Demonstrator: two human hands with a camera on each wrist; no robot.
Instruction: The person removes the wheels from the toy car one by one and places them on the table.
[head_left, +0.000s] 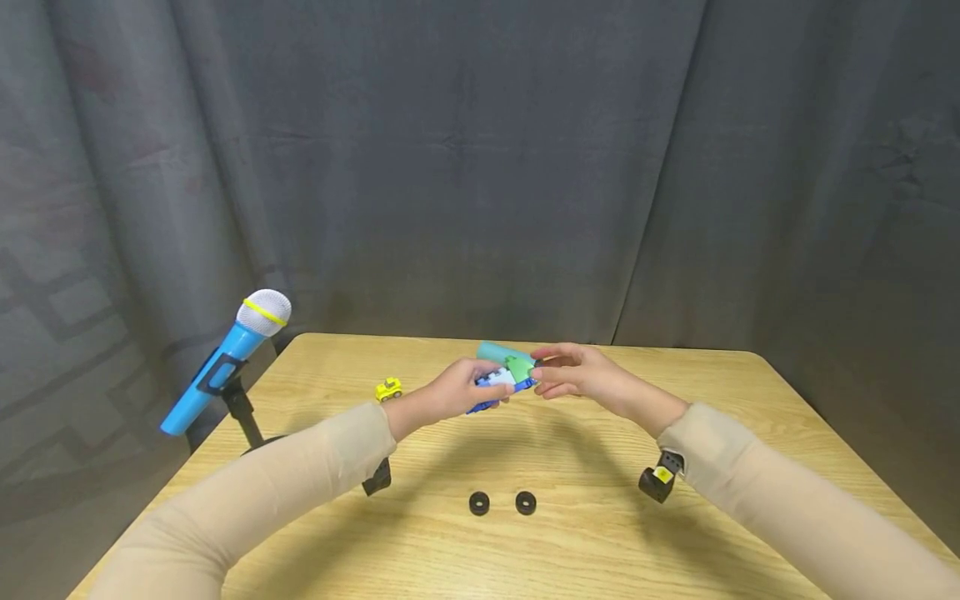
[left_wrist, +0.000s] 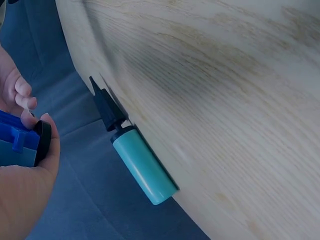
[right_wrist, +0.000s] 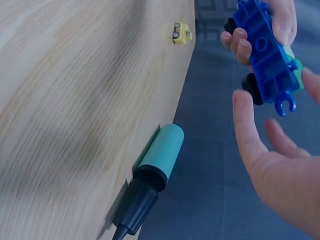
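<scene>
A blue toy vehicle base [right_wrist: 262,45] is held above the table by my left hand [head_left: 461,387], its fingers curled round one end. On top sit a white block [head_left: 495,379] and a green block [head_left: 520,367]. Black wheels [right_wrist: 252,89] show along one side, and a hook juts from the end. My right hand [head_left: 592,379] is at the other end. In the right wrist view its straight index finger [right_wrist: 245,112] touches a wheel, while the thumb is close to the green block. Two loose black wheels [head_left: 479,502] lie on the table in front.
Behind the hands a teal hand pump [left_wrist: 145,165] with a black nozzle lies near the table's far edge. A small yellow toy vehicle [head_left: 388,389] stands to the left. Farther left, a blue microphone [head_left: 243,333] leans in a black stand [head_left: 243,408]. Grey curtains [head_left: 450,167] hang behind.
</scene>
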